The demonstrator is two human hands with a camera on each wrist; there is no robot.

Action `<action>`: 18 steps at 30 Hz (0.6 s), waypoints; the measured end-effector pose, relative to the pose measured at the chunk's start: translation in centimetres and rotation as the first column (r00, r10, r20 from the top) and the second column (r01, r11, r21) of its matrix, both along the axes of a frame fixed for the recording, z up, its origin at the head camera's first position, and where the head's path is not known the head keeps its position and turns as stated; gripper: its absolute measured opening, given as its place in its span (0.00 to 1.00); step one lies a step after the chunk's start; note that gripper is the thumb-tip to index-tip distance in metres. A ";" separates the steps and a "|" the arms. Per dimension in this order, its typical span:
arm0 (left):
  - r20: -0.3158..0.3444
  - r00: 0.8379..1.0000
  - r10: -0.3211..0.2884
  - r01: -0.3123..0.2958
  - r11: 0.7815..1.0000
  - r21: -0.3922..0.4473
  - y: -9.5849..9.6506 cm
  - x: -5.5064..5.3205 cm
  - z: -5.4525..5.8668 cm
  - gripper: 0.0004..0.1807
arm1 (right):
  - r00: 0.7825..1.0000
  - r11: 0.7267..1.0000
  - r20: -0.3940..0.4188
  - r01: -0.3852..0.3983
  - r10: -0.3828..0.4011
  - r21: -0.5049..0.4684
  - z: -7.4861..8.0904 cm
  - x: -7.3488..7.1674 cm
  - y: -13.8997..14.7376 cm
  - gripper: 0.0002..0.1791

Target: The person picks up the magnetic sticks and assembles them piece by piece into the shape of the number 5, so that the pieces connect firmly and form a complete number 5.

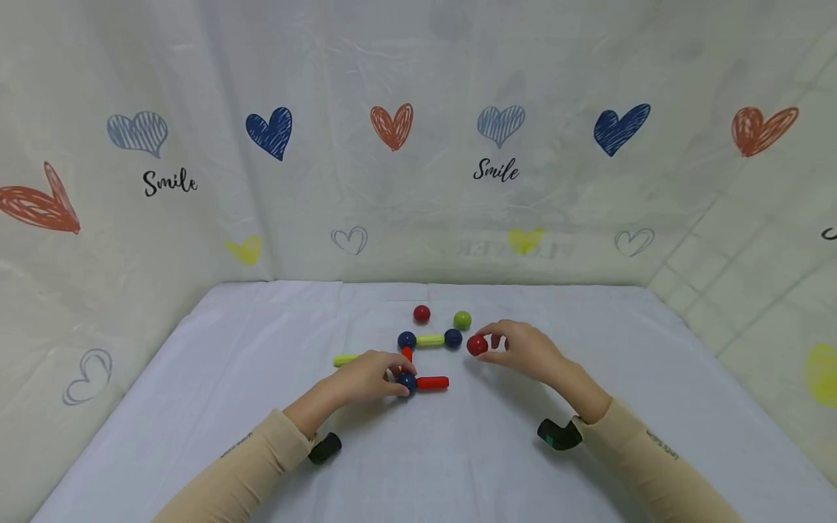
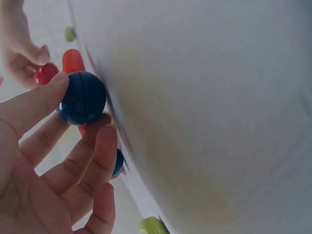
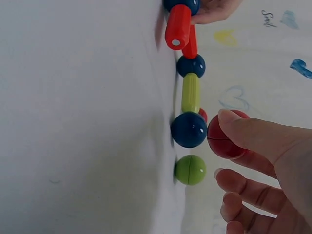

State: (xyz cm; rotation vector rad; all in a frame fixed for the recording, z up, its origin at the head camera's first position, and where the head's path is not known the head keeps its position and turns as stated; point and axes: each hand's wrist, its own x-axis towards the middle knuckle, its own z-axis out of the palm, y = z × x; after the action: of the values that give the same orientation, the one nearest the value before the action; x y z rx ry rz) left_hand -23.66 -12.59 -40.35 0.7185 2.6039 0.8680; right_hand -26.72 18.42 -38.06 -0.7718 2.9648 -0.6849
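My left hand (image 1: 369, 378) pinches a dark blue ball (image 2: 84, 98) between thumb and fingers. From that ball a red rod (image 1: 434, 383) sticks out to the right, while a second red rod (image 1: 407, 354) runs back to another blue ball (image 1: 407, 340). A yellow-green rod (image 1: 429, 340) links this one to a third blue ball (image 1: 453, 338), making an open-sided shape on the table. In my right hand (image 1: 526, 352), thumb and fingertips pinch a red ball (image 3: 224, 136), just right of the third blue ball. Whether those two balls touch cannot be told.
Behind the joined pieces lie a loose red ball (image 1: 421, 314) and a green ball (image 1: 462, 320). A yellow-green rod (image 1: 344, 359) lies left, partly hidden by my left hand. Dark devices (image 1: 559, 434) sit at both wrists. A heart-printed curtain (image 1: 431, 203) hangs behind the white-covered table (image 1: 458, 465).
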 end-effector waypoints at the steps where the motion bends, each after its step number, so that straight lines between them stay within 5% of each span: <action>1: 0.003 1.000 0.002 -0.002 1.000 0.002 0.0 0.0 0.0 0.15 | 1.000 1.000 0.002 -0.003 0.003 0.000 -0.1 0.1 -0.1 0.20; 18: 0.030 0.999 0.012 -0.012 1.000 -0.002 0.0 0.0 0.3 0.16 | 0.992 0.995 0.076 -0.102 0.102 -0.006 -2.2 1.1 -1.0 0.20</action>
State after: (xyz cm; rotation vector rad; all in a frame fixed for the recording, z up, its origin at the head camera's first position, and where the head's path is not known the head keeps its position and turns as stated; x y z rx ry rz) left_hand -23.61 -12.57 -40.03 0.6850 2.5843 0.8726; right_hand -25.62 17.38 -40.22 -0.8697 2.8348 -0.6954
